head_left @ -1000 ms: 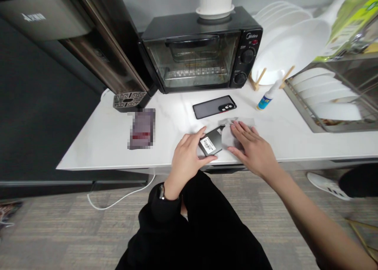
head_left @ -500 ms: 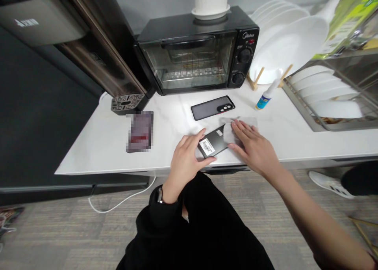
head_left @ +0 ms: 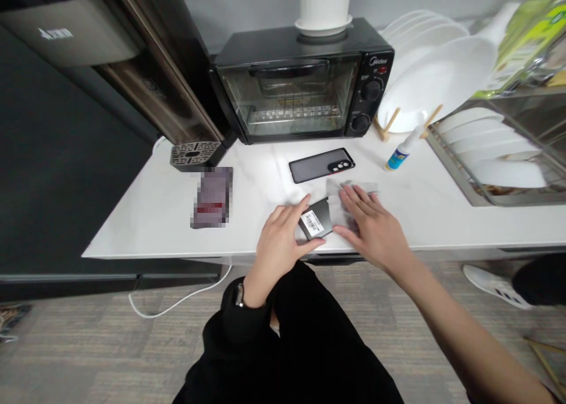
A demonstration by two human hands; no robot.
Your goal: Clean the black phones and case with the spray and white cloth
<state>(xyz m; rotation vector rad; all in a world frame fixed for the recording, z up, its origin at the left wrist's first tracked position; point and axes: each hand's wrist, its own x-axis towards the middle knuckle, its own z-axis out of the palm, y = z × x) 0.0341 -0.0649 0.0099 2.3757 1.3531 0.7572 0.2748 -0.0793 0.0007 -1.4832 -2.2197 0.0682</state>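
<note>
A dark grey phone (head_left: 326,216) lies on the white counter close to its front edge, with a white barcode label (head_left: 312,222) on its upward face. My left hand (head_left: 279,233) grips the phone's left end between thumb and fingers. Over the right part of the phone lies a thin pale grey cloth (head_left: 336,206), which hides that end. My right hand (head_left: 369,224) holds the cloth down, fingers along the top and thumb at the near side. Just beyond them rests a dark-rimmed phone case (head_left: 312,167) with camera cutouts.
A small bottle with a blue label (head_left: 397,158) stands right of the case. Behind are a toaster oven (head_left: 292,97), a drinks dispenser (head_left: 177,91) and white plates (head_left: 435,76). A dish rack (head_left: 460,174) sits at right, a blurred-out item (head_left: 213,197) at left. Someone's shoe (head_left: 495,286) shows below.
My right hand and the cloth have slid left along the phone, covering more of it. My left hand keeps its grip. The whole view has shifted slightly.
</note>
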